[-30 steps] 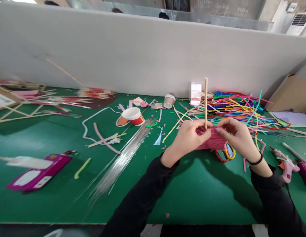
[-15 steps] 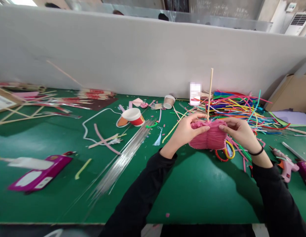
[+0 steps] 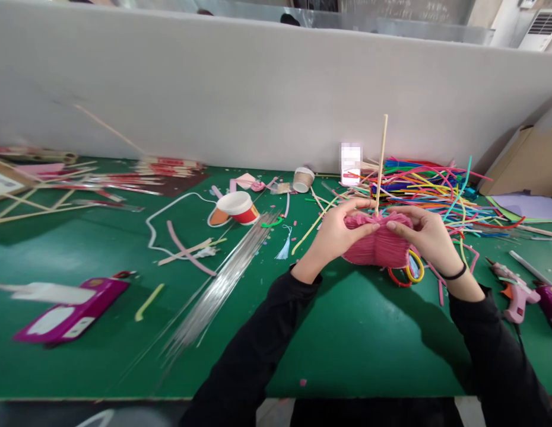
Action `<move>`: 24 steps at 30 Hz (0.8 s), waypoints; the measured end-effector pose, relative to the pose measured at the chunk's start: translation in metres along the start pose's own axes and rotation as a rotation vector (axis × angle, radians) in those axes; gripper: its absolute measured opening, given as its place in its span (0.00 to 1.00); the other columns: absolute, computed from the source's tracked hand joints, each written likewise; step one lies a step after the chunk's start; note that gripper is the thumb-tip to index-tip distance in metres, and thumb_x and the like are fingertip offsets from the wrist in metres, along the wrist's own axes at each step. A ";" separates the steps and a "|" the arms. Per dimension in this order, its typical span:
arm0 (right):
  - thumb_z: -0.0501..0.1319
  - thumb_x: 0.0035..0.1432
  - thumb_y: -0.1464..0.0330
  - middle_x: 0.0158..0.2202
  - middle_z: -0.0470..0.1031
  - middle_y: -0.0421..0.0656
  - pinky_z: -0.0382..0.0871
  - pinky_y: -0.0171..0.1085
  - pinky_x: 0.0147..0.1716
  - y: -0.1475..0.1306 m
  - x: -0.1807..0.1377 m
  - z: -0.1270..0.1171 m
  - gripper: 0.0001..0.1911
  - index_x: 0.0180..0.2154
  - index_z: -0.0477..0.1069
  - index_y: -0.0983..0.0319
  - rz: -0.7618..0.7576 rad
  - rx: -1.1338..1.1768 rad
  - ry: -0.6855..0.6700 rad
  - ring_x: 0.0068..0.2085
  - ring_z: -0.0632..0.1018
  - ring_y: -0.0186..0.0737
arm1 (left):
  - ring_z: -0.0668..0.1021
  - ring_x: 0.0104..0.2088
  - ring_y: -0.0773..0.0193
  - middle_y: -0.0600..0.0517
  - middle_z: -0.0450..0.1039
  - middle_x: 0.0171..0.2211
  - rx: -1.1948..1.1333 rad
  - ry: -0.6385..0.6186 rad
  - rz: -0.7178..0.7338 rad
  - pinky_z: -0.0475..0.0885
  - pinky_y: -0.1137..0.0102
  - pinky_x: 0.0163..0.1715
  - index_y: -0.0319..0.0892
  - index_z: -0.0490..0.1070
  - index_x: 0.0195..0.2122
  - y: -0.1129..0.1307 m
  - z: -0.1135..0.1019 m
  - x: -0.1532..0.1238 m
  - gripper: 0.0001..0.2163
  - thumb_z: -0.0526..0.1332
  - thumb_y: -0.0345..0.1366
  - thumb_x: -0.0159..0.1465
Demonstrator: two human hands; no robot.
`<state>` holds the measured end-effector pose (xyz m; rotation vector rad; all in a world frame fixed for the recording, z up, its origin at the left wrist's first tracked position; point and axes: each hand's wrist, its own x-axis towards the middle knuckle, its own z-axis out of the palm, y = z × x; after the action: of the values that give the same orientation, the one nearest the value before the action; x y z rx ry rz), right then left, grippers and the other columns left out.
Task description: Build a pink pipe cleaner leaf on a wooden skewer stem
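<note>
Between my two hands, above the table, is a pink bundle of pipe cleaners point(image 3: 376, 246), bent into a rounded, ribbed form. A thin wooden stick point(image 3: 381, 157) rises nearly upright from its top. My left hand point(image 3: 340, 231) grips the bundle's left side, thumb on the near face and fingers behind. My right hand point(image 3: 425, 234) closes on the upper right edge, its thumb pressed near the stick's base; the other fingertips are partly hidden. Just below and behind the bundle lie scissors with red and yellow handles point(image 3: 415, 267), partly covered.
Colourful pipe cleaners point(image 3: 436, 184) are heaped behind my right hand. A pink glue gun point(image 3: 516, 290) lies at the right. Leftward are a paper cup point(image 3: 243, 207), thin metal wires point(image 3: 222, 284) and a purple device point(image 3: 80, 311). A phone point(image 3: 351, 163) leans on the grey partition point(image 3: 240, 95).
My right thumb has shifted left along the bundle's top, closer to the stick. The stick leans slightly more to the right. My left hand keeps its grip.
</note>
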<state>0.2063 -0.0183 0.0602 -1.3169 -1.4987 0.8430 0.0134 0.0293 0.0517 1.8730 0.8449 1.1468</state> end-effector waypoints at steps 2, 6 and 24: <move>0.70 0.50 0.55 0.34 0.83 0.44 0.77 0.41 0.34 0.000 0.001 -0.003 0.20 0.41 0.78 0.60 0.024 0.064 -0.019 0.34 0.82 0.44 | 0.78 0.52 0.56 0.47 0.79 0.48 0.042 0.037 0.026 0.70 0.61 0.56 0.41 0.75 0.44 -0.002 0.000 0.001 0.13 0.69 0.35 0.57; 0.70 0.49 0.53 0.32 0.83 0.45 0.78 0.43 0.35 0.004 0.003 -0.011 0.18 0.34 0.78 0.60 0.009 0.084 0.044 0.35 0.83 0.46 | 0.79 0.50 0.55 0.47 0.79 0.47 0.073 0.074 0.035 0.70 0.60 0.55 0.41 0.75 0.42 -0.006 -0.001 0.002 0.12 0.69 0.36 0.58; 0.65 0.54 0.57 0.27 0.77 0.42 0.68 0.37 0.27 -0.002 -0.004 0.010 0.14 0.31 0.75 0.61 -0.049 -0.110 0.032 0.27 0.75 0.38 | 0.79 0.30 0.65 0.53 0.79 0.31 0.201 0.024 0.038 0.77 0.71 0.34 0.41 0.74 0.49 0.016 0.003 -0.009 0.19 0.64 0.29 0.55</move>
<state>0.1962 -0.0218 0.0580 -1.3618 -1.5644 0.7133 0.0149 0.0133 0.0614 2.0499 0.9722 1.1445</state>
